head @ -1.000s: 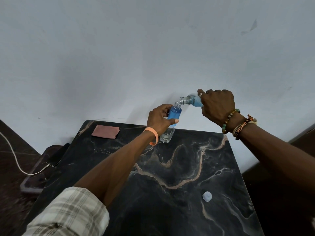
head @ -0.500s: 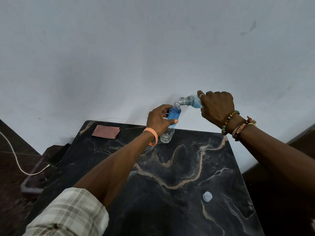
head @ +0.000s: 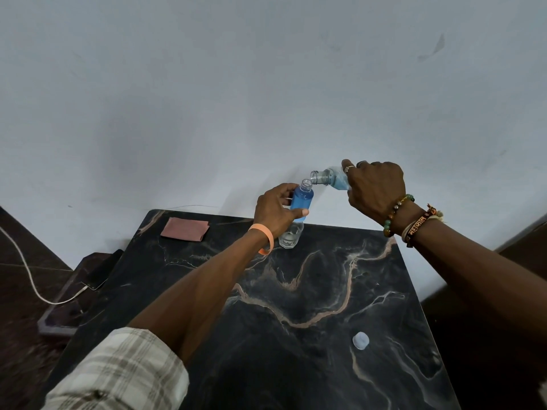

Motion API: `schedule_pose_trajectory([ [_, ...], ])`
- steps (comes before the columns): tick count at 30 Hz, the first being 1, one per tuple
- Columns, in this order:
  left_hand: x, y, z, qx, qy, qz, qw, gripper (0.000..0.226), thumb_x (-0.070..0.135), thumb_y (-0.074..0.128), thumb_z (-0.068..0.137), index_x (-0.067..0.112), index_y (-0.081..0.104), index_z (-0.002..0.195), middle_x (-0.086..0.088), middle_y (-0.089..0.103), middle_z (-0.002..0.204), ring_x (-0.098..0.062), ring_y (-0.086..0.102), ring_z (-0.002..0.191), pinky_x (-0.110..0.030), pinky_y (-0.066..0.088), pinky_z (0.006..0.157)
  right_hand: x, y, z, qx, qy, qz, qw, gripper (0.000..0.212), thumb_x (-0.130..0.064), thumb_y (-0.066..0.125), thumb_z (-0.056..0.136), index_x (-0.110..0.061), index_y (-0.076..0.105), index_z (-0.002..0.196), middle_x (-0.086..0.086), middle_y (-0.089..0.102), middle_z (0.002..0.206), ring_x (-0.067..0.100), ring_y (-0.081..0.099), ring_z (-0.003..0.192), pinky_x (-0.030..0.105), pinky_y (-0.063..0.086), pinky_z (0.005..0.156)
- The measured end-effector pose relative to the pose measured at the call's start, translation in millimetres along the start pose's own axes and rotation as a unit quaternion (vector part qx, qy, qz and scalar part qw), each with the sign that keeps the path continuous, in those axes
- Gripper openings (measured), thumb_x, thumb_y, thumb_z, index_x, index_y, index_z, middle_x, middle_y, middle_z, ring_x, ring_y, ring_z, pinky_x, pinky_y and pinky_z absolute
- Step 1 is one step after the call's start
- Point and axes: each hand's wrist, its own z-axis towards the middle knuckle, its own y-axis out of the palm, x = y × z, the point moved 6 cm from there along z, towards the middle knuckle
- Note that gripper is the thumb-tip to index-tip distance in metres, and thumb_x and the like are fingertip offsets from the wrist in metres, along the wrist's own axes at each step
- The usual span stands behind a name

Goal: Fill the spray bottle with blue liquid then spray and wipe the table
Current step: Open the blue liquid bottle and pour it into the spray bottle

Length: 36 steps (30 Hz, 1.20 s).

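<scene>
the left hand [head: 275, 211] is wrapped round the spray bottle [head: 302, 194], thumb across the front and fingers curled behind. it holds the bottle upright over the far edge of the table [head: 325, 291]. the right hand [head: 376, 187] grips the source bottle [head: 330, 178] by its body, fingers closed over it. that bottle is tipped so its open neck points left, just beside and a little above the spray bottle's open mouth. the two mouths look apart, not touching.

against the two earlier views almost nothing has shifted: both hands keep their places and the tilt is much the same. the blue liquid [head: 301, 202] stands at the spray bottle's shoulder, as it did before. no stream shows between the mouths, though a thin one would be too small to see. the source neck looks clear, with its remaining blue sitting back by the fingers.

i read this as the filling step at or near its end: little room is left, and more tilt risks overflow onto the hand.

just below the left thumb a clear piece [head: 291, 236] sits at table level; i cannot tell whether it is the bottle's base or a separate vessel. farther out, a pale cap [head: 360, 340] lies on the near right of the table. the folded cloth [head: 185, 229] lies at the far left corner, untouched. spraying and wiping are not yet begun.
</scene>
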Motion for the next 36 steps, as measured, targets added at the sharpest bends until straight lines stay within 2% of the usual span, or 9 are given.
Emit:
schedule_pose_trajectory([
  [4, -3, -1, -1, 0.002, -0.004, 0.003, 1.0, 0.059, 0.021, 0.087, 0.072, 0.02, 0.061, 0.125, -0.001, 0.068, 0.12, -0.016, 0.065, 0.099, -0.03, 0.054, 0.089, -2, 1, -2, 0.008, -0.003, 0.012, 1.0, 0.049, -0.028, 0.052, 0.089, -0.015, 0.048, 0.137, 0.003, 0.067, 0.094, 0.027, 0.066, 0.08, 0.026, 0.032, 0.059],
  [8, -6, -1, -2, 0.005, -0.007, 0.0, 1.0, 0.058, 0.022, 0.087, 0.071, 0.02, 0.061, 0.123, -0.001, 0.068, 0.119, -0.016, 0.065, 0.098, -0.025, 0.054, 0.085, -5, 8, -6, 0.008, 0.012, 0.055, 0.998, 0.041, -0.026, 0.054, 0.085, -0.017, 0.055, 0.125, 0.003, 0.066, 0.086, 0.03, 0.064, 0.074, 0.027, 0.029, 0.055],
  [12, -11, -3, -4, 0.01, -0.014, -0.004, 1.0, 0.057, 0.021, 0.086, 0.072, 0.019, 0.061, 0.123, -0.002, 0.068, 0.119, -0.017, 0.065, 0.099, -0.028, 0.055, 0.087, -14, 24, -15, 0.002, 0.036, 0.133, 0.99, 0.04, -0.028, 0.059, 0.081, -0.018, 0.061, 0.119, 0.006, 0.068, 0.086, 0.034, 0.064, 0.075, 0.027, 0.03, 0.056],
  [16, -18, -4, -6, 0.014, -0.022, -0.004, 1.0, 0.059, 0.02, 0.086, 0.073, 0.018, 0.06, 0.126, -0.003, 0.067, 0.121, -0.018, 0.065, 0.101, -0.031, 0.054, 0.089, -28, 41, -26, -0.015, 0.07, 0.239, 0.968, 0.026, -0.034, 0.062, 0.076, -0.019, 0.063, 0.098, 0.008, 0.067, 0.079, 0.035, 0.062, 0.07, 0.029, 0.037, 0.058],
  [19, -23, -5, -6, 0.015, -0.025, -0.001, 1.0, 0.059, 0.02, 0.086, 0.073, 0.018, 0.06, 0.126, -0.003, 0.067, 0.122, -0.016, 0.064, 0.099, -0.029, 0.054, 0.088, -39, 48, -32, -0.011, 0.084, 0.29, 0.953, 0.033, -0.042, 0.066, 0.076, -0.019, 0.067, 0.101, 0.007, 0.068, 0.077, 0.032, 0.062, 0.068, 0.029, 0.042, 0.058],
  [24, -31, -6, -7, 0.019, -0.03, 0.007, 0.999, 0.06, 0.02, 0.086, 0.072, 0.017, 0.06, 0.125, -0.003, 0.067, 0.122, -0.019, 0.065, 0.101, -0.032, 0.056, 0.088, -54, 56, -39, -0.017, 0.095, 0.338, 0.936, 0.034, -0.046, 0.066, 0.078, -0.022, 0.067, 0.101, 0.004, 0.068, 0.075, 0.027, 0.057, 0.063, 0.025, 0.033, 0.055],
  [27, -40, -6, -9, 0.018, -0.04, 0.006, 0.999, 0.06, 0.019, 0.088, 0.069, 0.017, 0.061, 0.123, -0.002, 0.068, 0.119, -0.017, 0.066, 0.099, -0.025, 0.055, 0.083, -65, 67, -44, -0.049, 0.107, 0.356, 0.927, 0.03, -0.046, 0.065, 0.078, -0.021, 0.066, 0.095, 0.001, 0.064, 0.071, 0.021, 0.05, 0.059, 0.023, 0.031, 0.051],
  [32, -65, -4, -21, 0.018, -0.061, -0.001, 0.998, 0.054, 0.016, 0.091, 0.063, 0.021, 0.063, 0.11, 0.0, 0.07, 0.108, -0.013, 0.068, 0.091, -0.015, 0.054, 0.074, -88, 89, -58, -0.095, 0.139, 0.407, 0.898, 0.036, -0.049, 0.066, 0.079, -0.017, 0.064, 0.094, 0.001, 0.065, 0.078, 0.023, 0.061, 0.068, 0.03, 0.052, 0.059],
  [36, -90, -2, -31, 0.015, -0.078, 0.013, 0.997, 0.057, 0.015, 0.092, 0.062, 0.016, 0.064, 0.112, -0.002, 0.071, 0.109, -0.015, 0.068, 0.091, -0.025, 0.058, 0.082, -108, 106, -69, -0.132, 0.148, 0.415, 0.888, 0.033, -0.046, 0.068, 0.079, -0.015, 0.065, 0.091, -0.002, 0.062, 0.071, 0.02, 0.06, 0.064, 0.029, 0.053, 0.059],
])
